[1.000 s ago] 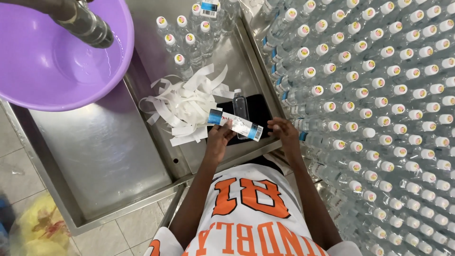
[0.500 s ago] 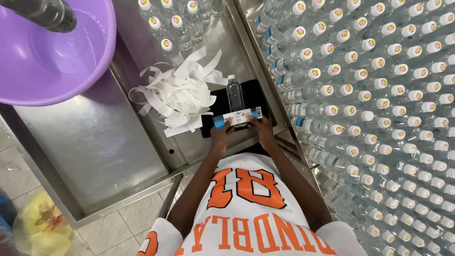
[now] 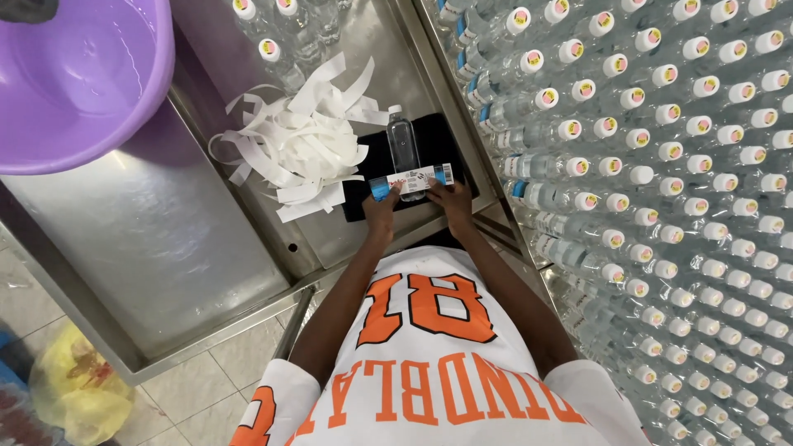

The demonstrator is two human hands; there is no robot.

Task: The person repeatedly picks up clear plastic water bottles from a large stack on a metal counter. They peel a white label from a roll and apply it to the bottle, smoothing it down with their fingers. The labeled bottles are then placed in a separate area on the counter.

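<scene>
Bottle [image 3: 402,149], clear with a white cap, lies on a black mat [image 3: 438,144] on the steel bench [image 3: 165,248], its long axis pointing away from the person. Across its near end, the left hand [image 3: 382,211] and right hand [image 3: 450,201] pinch a label [image 3: 411,179] by its ends, stretched sideways. Paper strips [image 3: 301,144] lie left.

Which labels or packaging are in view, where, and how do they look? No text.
Label strip: held flat between left hand and right hand, across the lower part of a clear bottle lying on a black mat; white band, blue ends.
Backing strips: loose white heap on the steel tray, left of the mat.
Labelled bottles: packed upright on the right, blue and white wraps, white caps.
</scene>
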